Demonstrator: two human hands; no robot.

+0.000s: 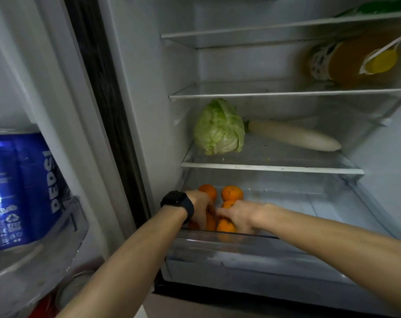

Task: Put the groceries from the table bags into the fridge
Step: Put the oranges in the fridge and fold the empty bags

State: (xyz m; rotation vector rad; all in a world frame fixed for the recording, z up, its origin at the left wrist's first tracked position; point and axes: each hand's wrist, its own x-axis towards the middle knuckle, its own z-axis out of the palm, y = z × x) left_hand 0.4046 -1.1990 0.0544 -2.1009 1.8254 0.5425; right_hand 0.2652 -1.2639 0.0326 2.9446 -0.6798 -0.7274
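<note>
In the head view, both forearms reached down into the open fridge, into the clear drawer (240, 243) at its bottom. The left hand (200, 208), with a black watch (179, 201) on its wrist, was sunk among the oranges (232, 193) at the drawer's left end; its fingers were hidden behind the fruit, so whether it held one could not be told. The right hand (237, 214) lay just beside it on top of the pile, fingers stretched toward the left hand and touching the fruit; the blur left it unclear whether they closed round an orange. The oranges sat bunched in the drawer's left part, two at the back and more under and between the hands. On the glass shelf (273, 168) right above the drawer, a pale green cabbage (219, 127) stood at the left, with a long white radish (293, 136) lying on its side beside it, its stem end touching the cabbage. One shelf higher, at the right, a bottle of orange liquid (351, 58) lay on its side. In the door bin at the left sat a blue pack of Pepsi cans (23, 189).
</note>
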